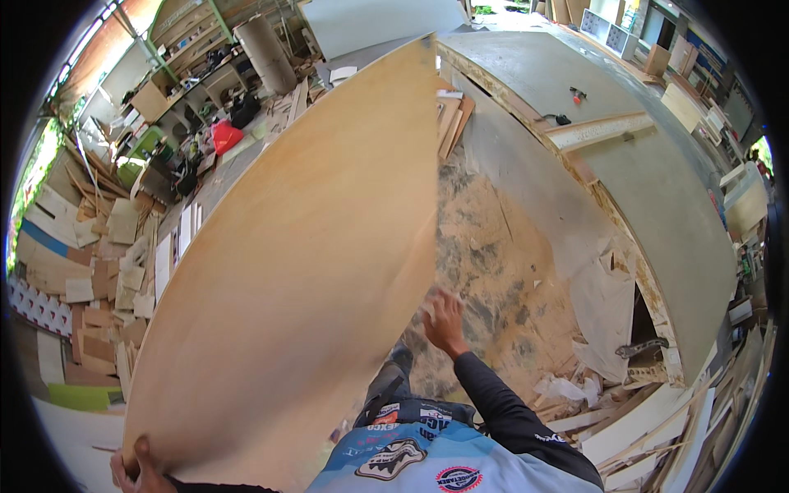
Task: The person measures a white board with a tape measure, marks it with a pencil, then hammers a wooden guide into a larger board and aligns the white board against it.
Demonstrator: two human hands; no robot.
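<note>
A large light-brown wooden sheet (288, 246), probably plywood, stands tilted in front of me and fills the left middle of the view. My left hand (141, 470) grips its near left corner, thumb on the face and fingers round the edge. Close by the sheet's right edge is my right hand (446, 322), its fingers stretched out, apart and slightly blurred. Whether those fingertips touch the edge I cannot tell.
On the right stands a long grey-topped workbench (657, 189) with a red-and-black tool (578, 96) on it. Sawdust covers the floor (493, 246). Wood offcuts (103, 329) pile up at left; long strips (657, 435) lie at lower right. A red bag (225, 136) sits back left.
</note>
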